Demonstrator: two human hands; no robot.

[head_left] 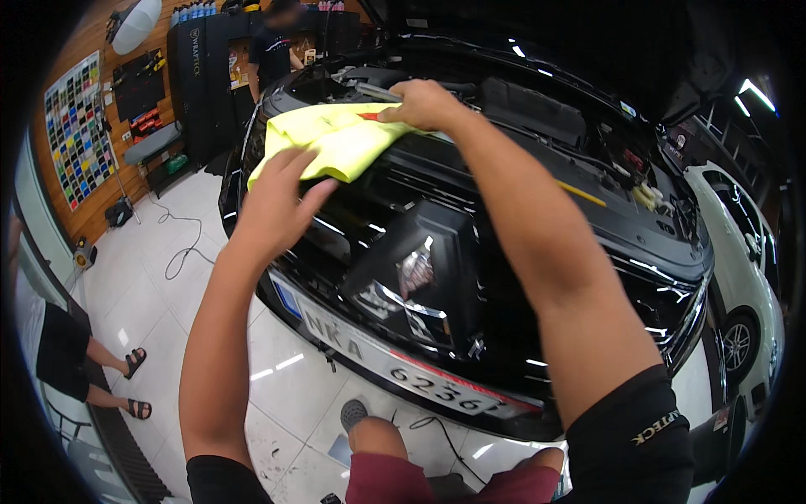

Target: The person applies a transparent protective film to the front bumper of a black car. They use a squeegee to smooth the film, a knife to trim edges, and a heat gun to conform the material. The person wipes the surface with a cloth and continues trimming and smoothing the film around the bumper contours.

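A bright yellow cloth (pixel 315 139) lies draped over the front left edge of a black car (pixel 512 336), whose hood is raised. My left hand (pixel 281 197) rests against the cloth's near side, fingers stretched and thumb apart. At the cloth's far right end my right hand (pixel 426 105) is closed, pinching the fabric. Beside its thumb a small red piece (pixel 369 116) shows; its kind is unclear. A grey bar (pixel 378 92) lies just past those fingers, and I cannot tell whether they touch it.
The open engine bay (pixel 537 126) spreads to the right. Beyond stands a white car (pixel 743 244). A person (pixel 273 50) is behind the black car; another person's legs (pixel 92 370) show at left. Cables (pixel 189 235) lie on the tiled floor. Colour swatches (pixel 82 130) hang on the wall.
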